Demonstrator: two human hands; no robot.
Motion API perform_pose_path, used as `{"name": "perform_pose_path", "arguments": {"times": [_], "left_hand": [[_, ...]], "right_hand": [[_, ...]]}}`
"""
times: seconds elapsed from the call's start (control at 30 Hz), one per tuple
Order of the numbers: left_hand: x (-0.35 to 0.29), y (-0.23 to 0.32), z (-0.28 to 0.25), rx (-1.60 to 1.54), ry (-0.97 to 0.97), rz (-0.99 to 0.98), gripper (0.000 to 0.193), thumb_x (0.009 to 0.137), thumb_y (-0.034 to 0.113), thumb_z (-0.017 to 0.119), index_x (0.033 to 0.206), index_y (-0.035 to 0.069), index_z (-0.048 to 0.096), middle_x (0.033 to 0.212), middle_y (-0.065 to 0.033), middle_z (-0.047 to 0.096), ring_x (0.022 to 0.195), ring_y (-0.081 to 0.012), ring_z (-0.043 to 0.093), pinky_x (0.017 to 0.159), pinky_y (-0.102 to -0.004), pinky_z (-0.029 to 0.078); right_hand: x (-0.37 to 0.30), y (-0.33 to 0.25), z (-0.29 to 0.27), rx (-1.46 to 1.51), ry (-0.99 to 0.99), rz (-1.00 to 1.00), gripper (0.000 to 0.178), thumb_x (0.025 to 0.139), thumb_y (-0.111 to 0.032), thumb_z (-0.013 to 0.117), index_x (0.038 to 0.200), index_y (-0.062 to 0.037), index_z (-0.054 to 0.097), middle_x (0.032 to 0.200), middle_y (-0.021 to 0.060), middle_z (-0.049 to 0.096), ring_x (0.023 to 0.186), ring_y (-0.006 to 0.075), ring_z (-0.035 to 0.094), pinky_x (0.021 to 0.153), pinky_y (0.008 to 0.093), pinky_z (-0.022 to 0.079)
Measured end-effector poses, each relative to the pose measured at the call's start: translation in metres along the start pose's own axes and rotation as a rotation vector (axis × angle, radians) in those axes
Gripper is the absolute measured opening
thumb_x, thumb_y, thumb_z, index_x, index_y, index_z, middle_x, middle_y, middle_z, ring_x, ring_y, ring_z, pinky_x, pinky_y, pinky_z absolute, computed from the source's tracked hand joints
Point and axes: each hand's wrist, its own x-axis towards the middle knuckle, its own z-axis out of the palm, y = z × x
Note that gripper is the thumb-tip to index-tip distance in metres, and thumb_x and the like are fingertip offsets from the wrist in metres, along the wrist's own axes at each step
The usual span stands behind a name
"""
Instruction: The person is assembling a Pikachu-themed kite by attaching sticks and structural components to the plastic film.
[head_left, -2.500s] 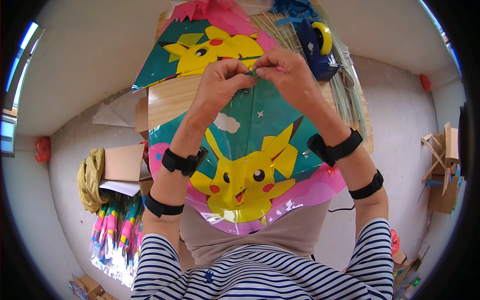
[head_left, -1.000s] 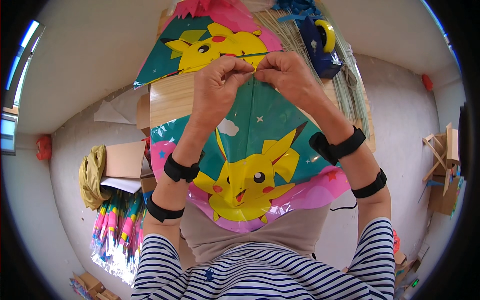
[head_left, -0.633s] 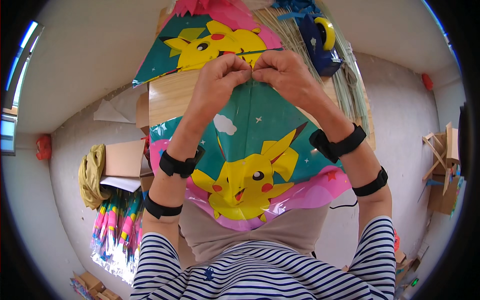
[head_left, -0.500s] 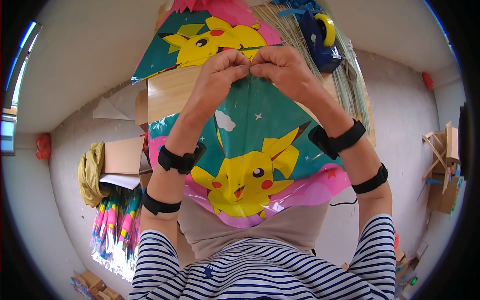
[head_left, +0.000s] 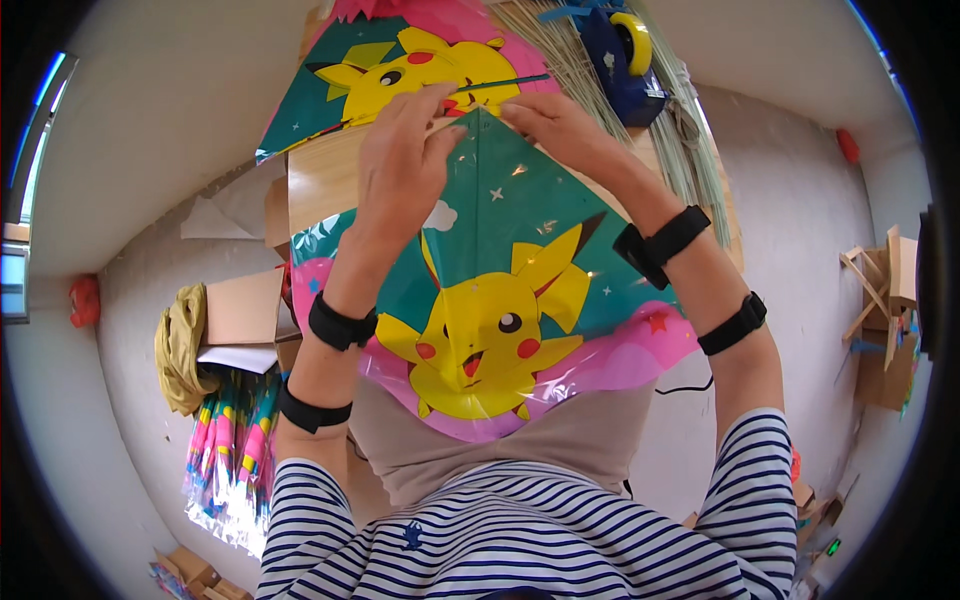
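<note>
A kite-like sheet (head_left: 600, 270) of thin glossy plastic, teal with a pink lower border and a yellow cartoon creature, lies over the table's near edge and my lap. Its pointed top faces away from me. At the left of that point is my left hand (head_left: 405, 150), thumb and fingers apart. My right hand (head_left: 565, 125) is on the other side, fingers stretched toward the point and apart from it. Whether its fingertips touch the sheet's edge, I cannot tell. Just beyond both hands lies a second similar sheet (head_left: 330, 100) with the same print.
Bundled thin pale sticks (head_left: 685, 165) lie along the table's right side beside a blue tape dispenser (head_left: 625, 70) with yellow tape. Bare wooden tabletop (head_left: 325, 180) shows at left. Below stand a cardboard box (head_left: 245, 308), an olive cloth (head_left: 180, 345) and packed colourful rolls (head_left: 230, 430).
Both hands have come off the sheet's point, where their fingertips met. The left has opened and moved left; the right has shifted slightly. The point now shows between them.
</note>
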Motion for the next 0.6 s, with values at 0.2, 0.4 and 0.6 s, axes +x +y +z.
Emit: {"name": "perform_pose_path", "arguments": {"times": [0.2, 0.4, 0.6], "left_hand": [[-0.087, 0.012, -0.033, 0.593, -0.066, 0.184, 0.043, 0.078, 0.003, 0.075, 0.119, 0.002, 0.064, 0.113, -0.0166, 0.066, 0.102, -0.0349, 0.062, 0.086, -0.0393, 0.05], [-0.102, 0.014, -0.051, 0.383, 0.044, 0.032, 0.036, 0.077, 0.0, 0.075, 0.112, 0.001, 0.065, 0.112, -0.0171, 0.067, 0.107, -0.0343, 0.062, 0.093, -0.0398, 0.049], [-0.153, 0.118, 0.029, -0.153, -0.443, 0.059, 0.059, 0.074, 0.018, 0.082, 0.126, 0.001, 0.058, 0.124, -0.0199, 0.061, 0.116, -0.0382, 0.058, 0.1, -0.0426, 0.046]], "right_hand": [[-0.129, 0.049, -0.052, -0.528, 0.372, -0.052, 0.027, 0.085, -0.024, 0.073, 0.1, -0.0026, 0.067, 0.094, 0.0164, 0.065, 0.092, 0.0369, 0.062, 0.078, 0.043, 0.049], [-0.329, 0.092, -0.072, -0.634, 0.911, 0.683, 0.043, 0.08, -0.034, 0.08, 0.095, 0.0022, 0.062, 0.084, 0.0125, 0.063, 0.082, 0.0267, 0.06, 0.072, 0.041, 0.048], [-0.372, 0.121, -0.029, 0.73, 0.907, 0.936, 0.025, 0.085, -0.02, 0.076, 0.096, 0.0012, 0.067, 0.076, 0.0068, 0.065, 0.055, 0.0094, 0.055, 0.051, 0.0238, 0.042]]}}
